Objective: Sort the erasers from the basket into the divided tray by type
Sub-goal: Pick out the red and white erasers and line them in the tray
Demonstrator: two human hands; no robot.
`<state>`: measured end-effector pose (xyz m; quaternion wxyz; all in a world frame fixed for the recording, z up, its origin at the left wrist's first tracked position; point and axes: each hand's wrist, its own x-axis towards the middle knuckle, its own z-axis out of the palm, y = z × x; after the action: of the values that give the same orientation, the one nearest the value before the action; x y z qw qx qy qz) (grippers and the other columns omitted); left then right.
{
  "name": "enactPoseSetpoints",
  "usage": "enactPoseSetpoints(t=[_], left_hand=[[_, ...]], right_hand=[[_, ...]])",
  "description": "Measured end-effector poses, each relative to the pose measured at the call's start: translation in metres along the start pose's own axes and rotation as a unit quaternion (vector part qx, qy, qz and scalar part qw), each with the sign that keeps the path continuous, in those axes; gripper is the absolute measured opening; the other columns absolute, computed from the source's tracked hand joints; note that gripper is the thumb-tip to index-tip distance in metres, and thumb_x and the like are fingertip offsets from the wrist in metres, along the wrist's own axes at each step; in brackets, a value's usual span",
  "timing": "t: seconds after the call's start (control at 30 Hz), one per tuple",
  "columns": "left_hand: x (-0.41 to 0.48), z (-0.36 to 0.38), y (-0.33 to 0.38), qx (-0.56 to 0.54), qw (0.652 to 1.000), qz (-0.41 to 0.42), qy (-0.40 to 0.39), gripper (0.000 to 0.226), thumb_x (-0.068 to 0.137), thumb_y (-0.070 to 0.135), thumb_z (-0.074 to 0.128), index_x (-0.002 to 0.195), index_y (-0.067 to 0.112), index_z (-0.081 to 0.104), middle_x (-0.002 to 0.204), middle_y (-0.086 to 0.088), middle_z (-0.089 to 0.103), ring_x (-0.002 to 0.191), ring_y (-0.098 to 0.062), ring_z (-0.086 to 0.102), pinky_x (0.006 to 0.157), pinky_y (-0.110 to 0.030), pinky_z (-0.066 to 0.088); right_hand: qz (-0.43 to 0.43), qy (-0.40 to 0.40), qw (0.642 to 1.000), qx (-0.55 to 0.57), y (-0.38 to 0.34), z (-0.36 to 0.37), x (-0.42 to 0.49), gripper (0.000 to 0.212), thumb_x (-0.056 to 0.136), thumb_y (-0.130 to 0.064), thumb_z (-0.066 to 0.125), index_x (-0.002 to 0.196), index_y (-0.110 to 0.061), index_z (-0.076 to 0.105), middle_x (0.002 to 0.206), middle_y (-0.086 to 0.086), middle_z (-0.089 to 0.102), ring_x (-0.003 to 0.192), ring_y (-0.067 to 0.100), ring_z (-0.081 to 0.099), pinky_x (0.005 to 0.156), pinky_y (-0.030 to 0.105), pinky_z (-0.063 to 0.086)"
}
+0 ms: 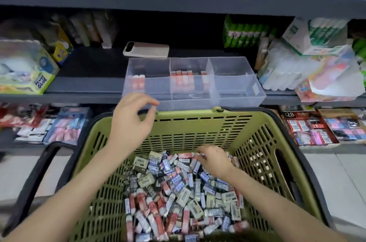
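Observation:
A green slotted basket in front of me holds a heap of wrapped erasers in red, blue and beige sleeves. A clear divided tray sits on the shelf behind it. Two red erasers stand in its left compartment and a row of red erasers in the middle one. My left hand hovers over the basket's far rim, just below the tray, fingers apart and holding nothing. My right hand is down in the heap, fingers curled on the erasers; whether it grips one is hidden.
A phone lies on the shelf behind the tray. Glue boxes stand at left, packs of bottles at right. Lower shelves hold eraser displays. The basket's black handles flank it.

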<state>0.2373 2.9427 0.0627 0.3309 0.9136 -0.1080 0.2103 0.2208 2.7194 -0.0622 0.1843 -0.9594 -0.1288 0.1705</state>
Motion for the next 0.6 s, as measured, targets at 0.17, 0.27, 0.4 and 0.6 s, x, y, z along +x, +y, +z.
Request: enactPoseSetpoints(t=[0.17, 0.27, 0.4, 0.6], left_hand=[[-0.035, -0.008, -0.007, -0.054, 0.998, -0.027, -0.013, 0.016, 0.082, 0.007, 0.063, 0.085, 0.022, 0.070, 0.092, 0.014, 0.064, 0.092, -0.005, 0.060, 0.090, -0.019, 0.041], [-0.049, -0.008, -0.013, -0.123, 0.987, -0.089, -0.051, 0.033, 0.083, 0.002, 0.065, 0.081, 0.036, 0.064, 0.092, 0.021, 0.064, 0.091, 0.001, 0.061, 0.088, -0.018, 0.045], [-0.057, -0.005, -0.020, -0.165, 0.965, -0.176, -0.108, 0.031, 0.085, 0.003, 0.065, 0.081, 0.033, 0.067, 0.090, 0.017, 0.068, 0.088, 0.005, 0.061, 0.080, -0.007, 0.045], [-0.056, 0.006, -0.017, -0.157, 0.927, -0.242, -0.239, 0.014, 0.091, 0.013, 0.060, 0.090, 0.024, 0.069, 0.094, 0.015, 0.067, 0.088, 0.005, 0.059, 0.073, -0.004, 0.040]], right_hand=[[0.062, -0.027, 0.998, 0.002, 0.019, 0.040, 0.017, 0.028, 0.094, -0.015, 0.053, 0.120, -0.008, 0.058, 0.119, 0.010, 0.058, 0.107, 0.026, 0.055, 0.088, 0.031, 0.043], [0.093, -0.064, 0.989, 0.096, 0.026, 0.040, 0.022, 0.042, 0.087, -0.013, 0.062, 0.128, -0.011, 0.052, 0.115, 0.011, 0.060, 0.100, 0.026, 0.059, 0.088, 0.038, 0.049], [0.119, -0.117, 0.963, 0.211, 0.025, 0.038, 0.024, 0.040, 0.082, -0.024, 0.071, 0.114, -0.009, 0.052, 0.083, 0.005, 0.058, 0.065, 0.015, 0.053, 0.057, 0.032, 0.045], [0.118, 0.000, 0.977, 0.179, 0.008, 0.035, 0.014, 0.016, 0.083, -0.016, 0.069, 0.090, -0.017, 0.054, 0.084, -0.003, 0.059, 0.074, 0.015, 0.055, 0.062, 0.027, 0.048]])
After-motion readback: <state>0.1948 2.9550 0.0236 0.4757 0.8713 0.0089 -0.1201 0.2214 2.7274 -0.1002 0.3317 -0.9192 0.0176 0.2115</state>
